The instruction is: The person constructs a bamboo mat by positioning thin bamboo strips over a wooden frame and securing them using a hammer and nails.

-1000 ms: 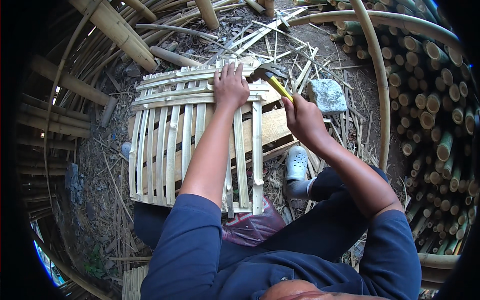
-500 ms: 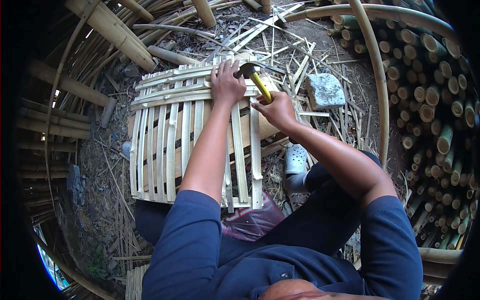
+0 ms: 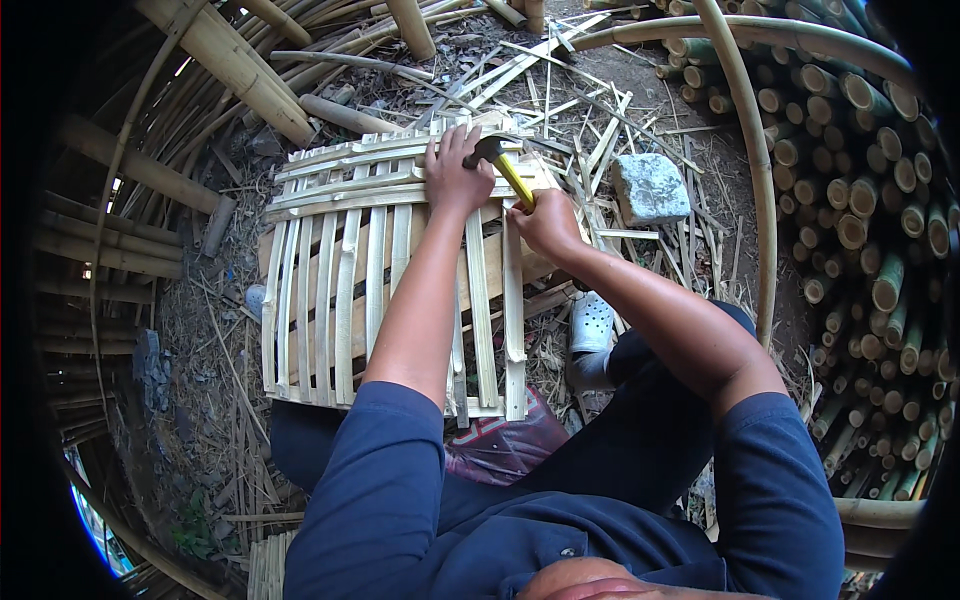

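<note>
A slatted bamboo panel [image 3: 345,262] lies in front of me, its pale uprights crossed by several strips near the far edge. My left hand [image 3: 458,175] rests on those cross strips with its fingers stretched out and apart. Whether a nail sits by its fingertips I cannot tell. My right hand [image 3: 548,224] is closed round the yellow handle of a claw hammer [image 3: 516,184]. The hammer's dark head is beside my left hand's fingers, above the strips, and hides part of them.
A pale stone block [image 3: 650,189] sits right of the panel, near scattered bamboo slivers [image 3: 610,130]. Cut bamboo poles [image 3: 860,190] are stacked at the right, behind a curved pole [image 3: 752,130]. Thick bamboo posts [image 3: 235,70] stand at the far left. A light perforated shoe [image 3: 592,322] is below the block.
The hammer head has come slightly down and left, turning so its claw no longer reaches out to the right. My right hand has shifted a little left; my left hand stays nearly in place.
</note>
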### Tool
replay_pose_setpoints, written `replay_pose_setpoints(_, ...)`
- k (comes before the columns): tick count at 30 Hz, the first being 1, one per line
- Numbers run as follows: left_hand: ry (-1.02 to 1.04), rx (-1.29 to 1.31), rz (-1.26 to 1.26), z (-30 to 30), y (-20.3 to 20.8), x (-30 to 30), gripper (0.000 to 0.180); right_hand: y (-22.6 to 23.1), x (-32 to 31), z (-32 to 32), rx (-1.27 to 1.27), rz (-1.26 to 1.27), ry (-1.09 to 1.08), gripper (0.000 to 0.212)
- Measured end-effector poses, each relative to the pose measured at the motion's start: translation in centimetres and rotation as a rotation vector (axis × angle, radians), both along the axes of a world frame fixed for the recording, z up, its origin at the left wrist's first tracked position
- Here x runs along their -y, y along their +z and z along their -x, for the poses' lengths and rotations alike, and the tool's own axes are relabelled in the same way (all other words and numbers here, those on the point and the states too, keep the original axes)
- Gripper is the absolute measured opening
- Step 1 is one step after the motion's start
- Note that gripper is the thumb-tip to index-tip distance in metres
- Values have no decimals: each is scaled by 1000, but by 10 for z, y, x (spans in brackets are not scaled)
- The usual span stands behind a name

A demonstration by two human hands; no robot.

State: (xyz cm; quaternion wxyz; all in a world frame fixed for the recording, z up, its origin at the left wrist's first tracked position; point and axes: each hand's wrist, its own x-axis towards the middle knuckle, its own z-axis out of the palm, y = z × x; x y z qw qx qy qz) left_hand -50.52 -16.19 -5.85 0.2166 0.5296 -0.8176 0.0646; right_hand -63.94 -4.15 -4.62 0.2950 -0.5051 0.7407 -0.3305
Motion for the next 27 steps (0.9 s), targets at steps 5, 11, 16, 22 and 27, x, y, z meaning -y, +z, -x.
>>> replay_pose_setpoints(5, 0, -14, 17, 2, 0, 0, 56, 6, 2, 1, -44, -29, 60, 29)
replay_pose_setpoints(11, -15, -316, -85, 1, -4, 1, 55, 25, 12, 13, 54, -48, 100, 45)
replay_pose_setpoints(16, -284, -389, 59, -9, 4, 4, 31, 46, 21, 19, 287, -160, -25, 39)
replay_pose_setpoints(22, -468, -644, -158, -4, 15, -8, 13, 51, 32, 27, 386, -202, -221, 42)
replay_pose_setpoints(27, -459, -605, -102, -4, 13, -5, 12, 52, 41, 31, 186, -224, -173, 44)
